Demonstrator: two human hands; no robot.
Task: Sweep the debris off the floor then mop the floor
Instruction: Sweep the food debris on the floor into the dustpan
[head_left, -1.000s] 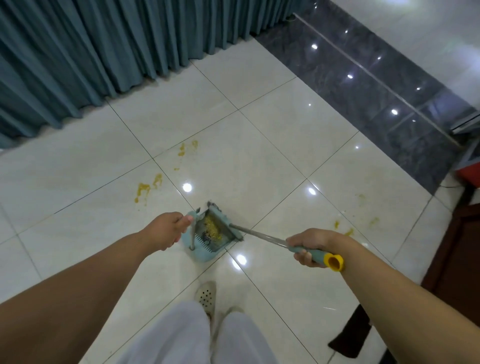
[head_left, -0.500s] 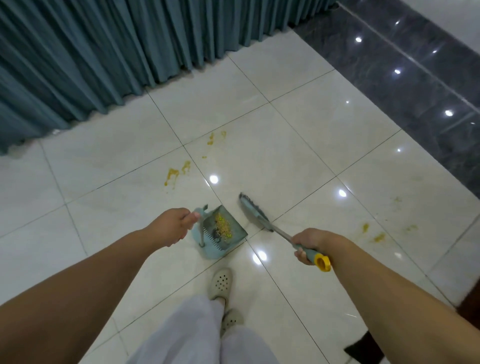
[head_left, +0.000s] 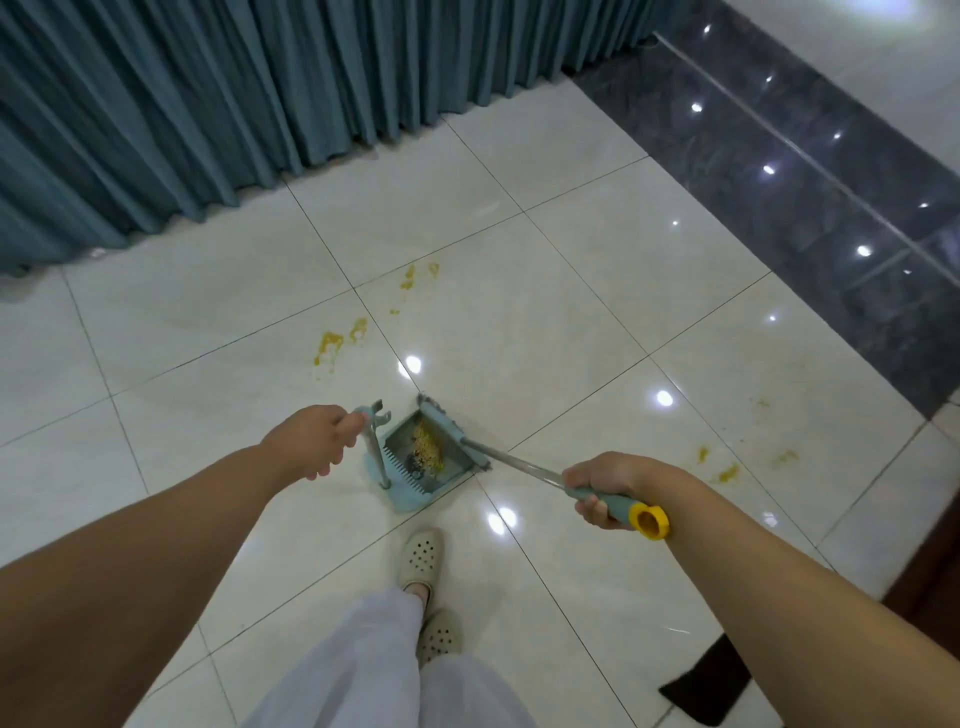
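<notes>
Whereas half a second ago the broom head stood clear on the tile, it now lies across the dustpan (head_left: 415, 467) mouth, yellow grit piled inside. Right hand (head_left: 605, 488) wraps the broom (head_left: 519, 467) grip; left hand (head_left: 311, 441) pinches the pan's upright metal handle. Yellow smears (head_left: 330, 345) beyond both grips suggest sweeping isn't finished. Tile glossy; pan ribbed plastic.

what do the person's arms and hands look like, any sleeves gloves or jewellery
Both forearms are bare up to the frame edge, with no sleeve in view. The left hand and the right hand wear no gloves, and no ring, watch or bracelet shows on either. Lower down, light trousers and perforated pale clogs show.
</notes>
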